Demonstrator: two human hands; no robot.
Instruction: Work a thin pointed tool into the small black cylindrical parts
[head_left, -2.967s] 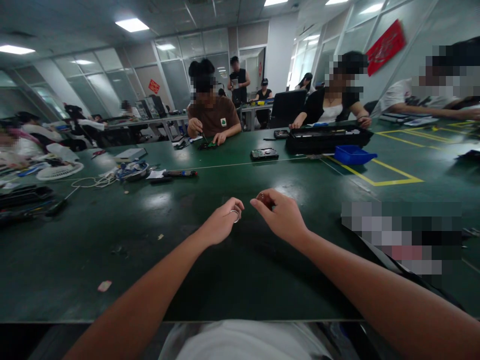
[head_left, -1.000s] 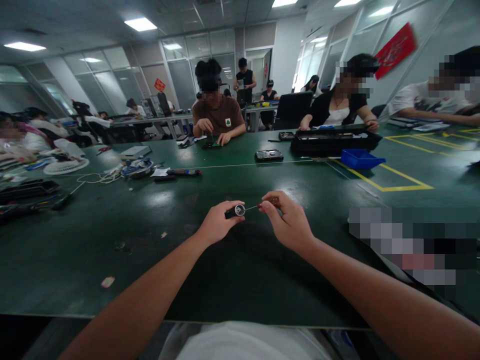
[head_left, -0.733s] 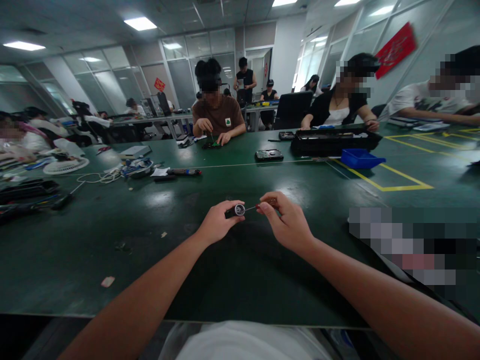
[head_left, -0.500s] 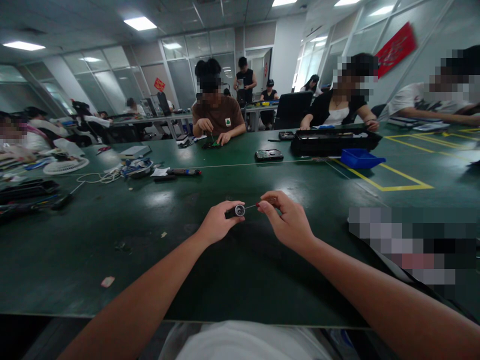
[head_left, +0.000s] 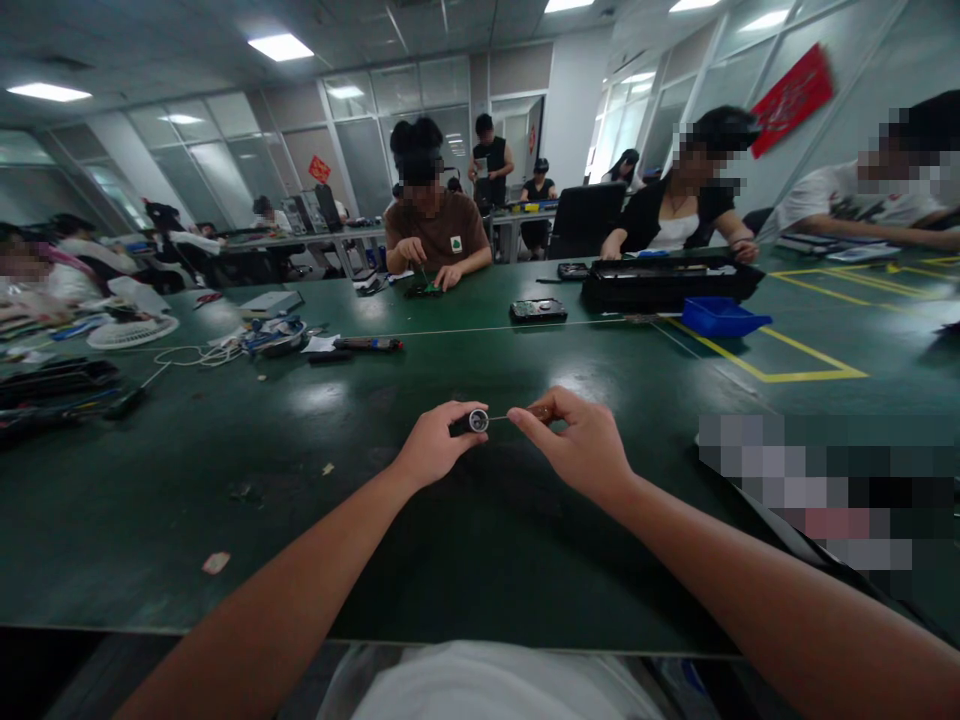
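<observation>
My left hand is closed, pinching a small dark cylindrical part between thumb and fingers. The part's round end has a silvery rim and faces me; what is inside it is too small to make out. My right hand is closed around a screwdriver, its reddish-brown translucent handle partly hidden by the fingers. The thin shaft points left and reaches the right side of the part. Whether its tip is seated in a screw cannot be seen. Both hands are held over the green table.
Beyond my hands lie a hard drive, a blue bin, a long black housing and a dark stick-shaped tool. A cable bundle is at left. A paper scrap lies nearer. Co-workers sit across the table.
The right hand has shifted its grip: its thumb now lies stretched along the screwdriver towards the shaft, covering the handle's front end. The left hand and the part have hardly moved.
</observation>
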